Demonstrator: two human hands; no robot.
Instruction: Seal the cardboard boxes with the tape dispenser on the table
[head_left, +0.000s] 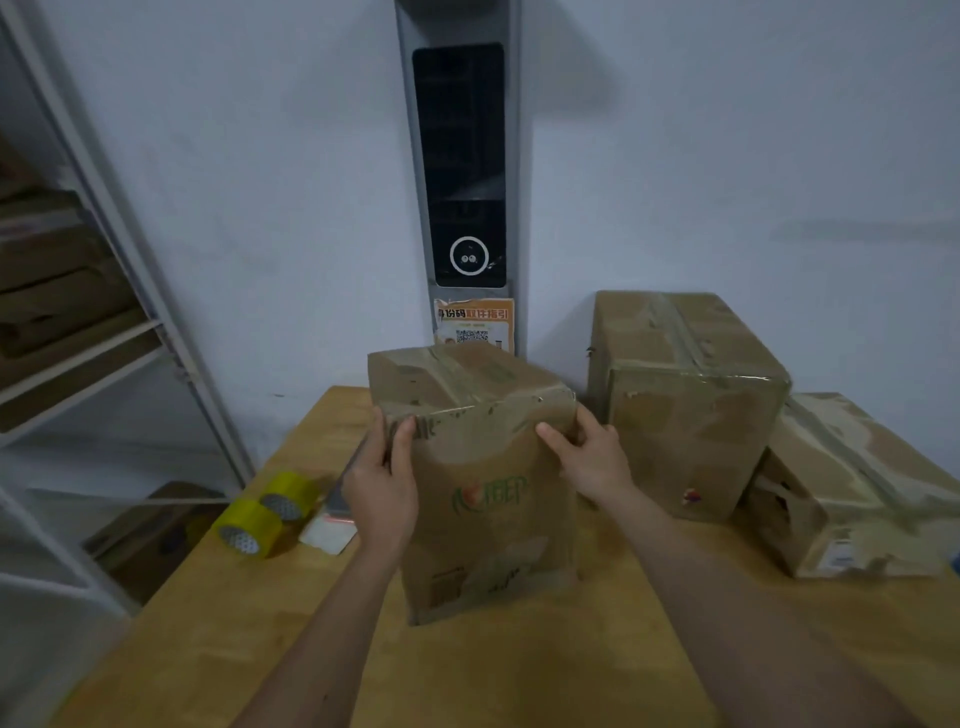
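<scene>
A worn cardboard box (483, 499) with a green logo stands upright in the middle of the wooden table (260, 649). My left hand (382, 488) grips its upper left corner, thumb on the front face. My right hand (592, 457) grips its upper right corner the same way. Old tape runs across the box's top. Two yellow tape rolls (265, 512) lie on the table to the left of the box. No tape dispenser with a handle is plainly visible.
A taller taped box (685, 405) stands at the right, with a lower torn box (852, 488) beside it. A small clear bag (330, 535) and a dark flat item lie by the rolls. A metal shelf (104, 312) stands left; a wall-mounted screen unit (462, 166) is behind.
</scene>
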